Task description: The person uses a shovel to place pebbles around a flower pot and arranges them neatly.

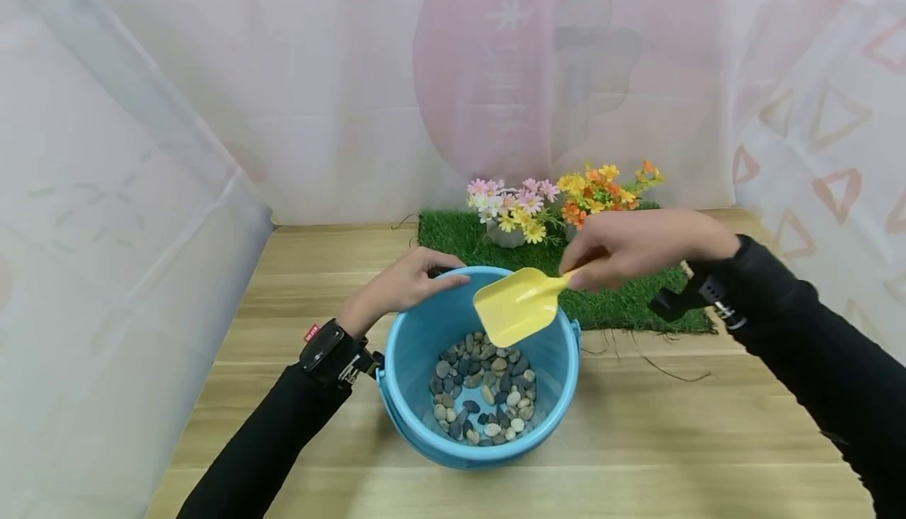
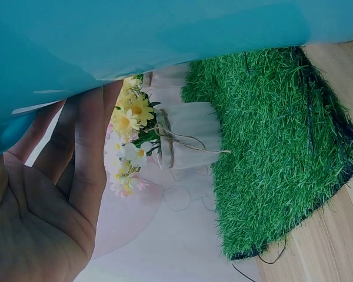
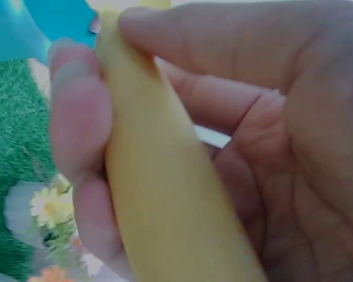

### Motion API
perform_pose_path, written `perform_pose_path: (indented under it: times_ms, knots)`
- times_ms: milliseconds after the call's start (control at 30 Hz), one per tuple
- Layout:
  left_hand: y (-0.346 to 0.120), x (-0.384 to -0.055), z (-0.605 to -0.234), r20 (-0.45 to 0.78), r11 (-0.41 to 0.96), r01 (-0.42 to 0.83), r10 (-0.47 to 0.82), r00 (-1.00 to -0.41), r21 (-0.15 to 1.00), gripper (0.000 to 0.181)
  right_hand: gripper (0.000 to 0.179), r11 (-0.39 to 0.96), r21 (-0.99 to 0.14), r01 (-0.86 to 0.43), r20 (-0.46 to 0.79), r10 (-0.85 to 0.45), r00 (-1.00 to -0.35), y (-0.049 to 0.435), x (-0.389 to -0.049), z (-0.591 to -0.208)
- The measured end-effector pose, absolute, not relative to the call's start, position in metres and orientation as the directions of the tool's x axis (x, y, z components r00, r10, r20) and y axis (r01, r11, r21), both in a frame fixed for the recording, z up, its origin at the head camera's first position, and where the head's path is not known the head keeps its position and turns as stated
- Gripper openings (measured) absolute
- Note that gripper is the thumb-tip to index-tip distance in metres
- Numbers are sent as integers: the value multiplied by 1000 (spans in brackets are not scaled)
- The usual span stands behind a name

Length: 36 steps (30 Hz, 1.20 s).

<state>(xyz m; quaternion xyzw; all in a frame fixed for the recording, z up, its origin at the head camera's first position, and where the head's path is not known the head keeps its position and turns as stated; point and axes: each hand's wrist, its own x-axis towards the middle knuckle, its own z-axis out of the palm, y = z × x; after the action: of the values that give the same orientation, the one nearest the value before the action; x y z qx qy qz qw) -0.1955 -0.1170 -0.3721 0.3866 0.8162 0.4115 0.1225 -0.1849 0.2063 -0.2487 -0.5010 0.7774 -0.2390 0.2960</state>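
Note:
A light-blue bucket (image 1: 406, 346) stands on the table, with grey, black and tan pebbles (image 1: 488, 389) spread over its bottom. My left hand (image 1: 406, 279) grips its rim at the upper left; in the left wrist view, that hand's fingers (image 2: 88, 153) lie along the bucket's outside. A yellow toy shovel (image 1: 520, 307) hangs tilted above the pebbles, its visible blade face bare. My right hand (image 1: 630, 248) holds the shovel by its handle, over the bucket's right side. In the right wrist view, thumb and fingers wrap the yellow handle (image 3: 159, 176).
Behind the bucket lies a green artificial grass mat (image 1: 453, 232). Pink and yellow flowers (image 1: 513, 204) in a grey pot stand on it, beside orange and yellow flowers (image 1: 602, 189). Printed white curtains (image 1: 340, 94) surround the wooden table (image 1: 304, 307).

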Motion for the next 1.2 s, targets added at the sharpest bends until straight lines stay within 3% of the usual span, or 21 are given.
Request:
perform_pose_path:
  times_ms: [133,300,433,600,800,1033,1200]
  knots:
    - [-117,-195,-372,121,372,539,729,-674,756,26,21,454,-549,-702,-253,-891,-378,177,-181,-245]
    - [-118,-196,-371,117,376,535,727,-677,757,22,13,552,-370,-747,-287,-833,-473,144,-175,-246]
    - [-120,-197,-371,117,364,528,730,-673,768,22,9,580,-211,-787,-296,-805,-514,119,-168,-251]
    - [-122,-198,-373,139,353,546,731,-668,760,22,15,556,-48,-830,-314,-797,-516,92,-161,-266]
    - [-124,-197,-375,161,325,560,742,-651,763,21,7,501,95,-860,-343,-794,-501,67,-155,-285]
    - [-124,-198,-375,176,312,576,750,-638,756,22,5,440,132,-888,-369,-810,-456,51,-149,-302]
    - [-123,-198,-375,170,319,575,750,-640,753,20,16,383,170,-908,-338,-843,-419,46,-146,-318]
